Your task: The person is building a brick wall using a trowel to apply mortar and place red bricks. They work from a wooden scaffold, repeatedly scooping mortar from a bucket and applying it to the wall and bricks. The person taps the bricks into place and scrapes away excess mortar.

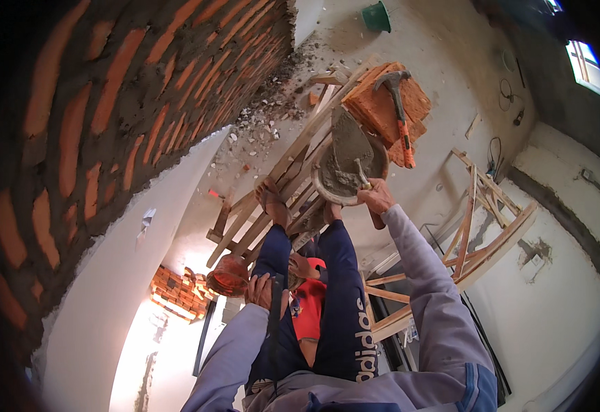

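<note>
Right grip (377, 197) closed firmly around the wooden handle of a pointed, mortar-coated metal trowel (350, 141); the trowel lies directly ahead of the grip, its blade over a round, pale-rimmed basin (322, 193) of wet grey mortar. Left grip (260, 292) resting on the left leg, fingers bent; whether it has hold of anything cannot be told. Just beyond the basin, a claw hammer with an orange-and-black handle (403, 127) lies on stacked orange bricks (368, 99). Bare feet stand on a rough timber plank platform (316, 127). Below spreads a grey concrete floor (444, 82), strewn with rubble near an orange-brick wall (118, 82) at left. A green plastic bucket (376, 17) stands farther off; a pale wooden frame (499, 240) occupies the right.
</note>
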Demonstrator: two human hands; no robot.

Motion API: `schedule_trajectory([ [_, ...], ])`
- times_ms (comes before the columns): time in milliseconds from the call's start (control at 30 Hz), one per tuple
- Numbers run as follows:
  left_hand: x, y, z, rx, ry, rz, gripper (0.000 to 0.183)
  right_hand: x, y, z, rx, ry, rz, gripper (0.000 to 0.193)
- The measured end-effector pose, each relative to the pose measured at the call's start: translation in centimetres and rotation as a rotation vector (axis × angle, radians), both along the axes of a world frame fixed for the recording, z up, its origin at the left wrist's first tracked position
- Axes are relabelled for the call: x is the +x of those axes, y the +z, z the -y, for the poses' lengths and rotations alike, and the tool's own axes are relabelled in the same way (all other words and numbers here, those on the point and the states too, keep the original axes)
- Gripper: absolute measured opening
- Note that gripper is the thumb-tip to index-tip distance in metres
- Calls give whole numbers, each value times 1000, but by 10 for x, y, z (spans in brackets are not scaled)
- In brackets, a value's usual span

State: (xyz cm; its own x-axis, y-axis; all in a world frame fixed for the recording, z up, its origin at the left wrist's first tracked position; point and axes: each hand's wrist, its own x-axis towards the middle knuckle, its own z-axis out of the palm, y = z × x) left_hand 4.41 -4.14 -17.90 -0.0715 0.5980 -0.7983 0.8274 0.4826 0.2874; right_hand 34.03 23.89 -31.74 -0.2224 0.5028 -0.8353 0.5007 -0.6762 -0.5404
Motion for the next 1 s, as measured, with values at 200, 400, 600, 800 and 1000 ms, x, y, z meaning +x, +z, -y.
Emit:
schedule_trajectory([
  [200,7,-14,31,39,-2,-10,58,-39,-19,-15,81,69,19,18],
  [400,16,-4,10,-56,-13,2,59,-52,-39,-28,39,-17,39,25],
  [600,26,-14,26,1,31,-36,67,-2,-56,-28,173,31,176,22],
  [800,3,-47,1,-396,-164,-27,28,45,-121,-31,853,339,379,53],
  [1000,-15,-53,-37,-12,32,-4,28,56,-79,-2,947,220,564,44],
])
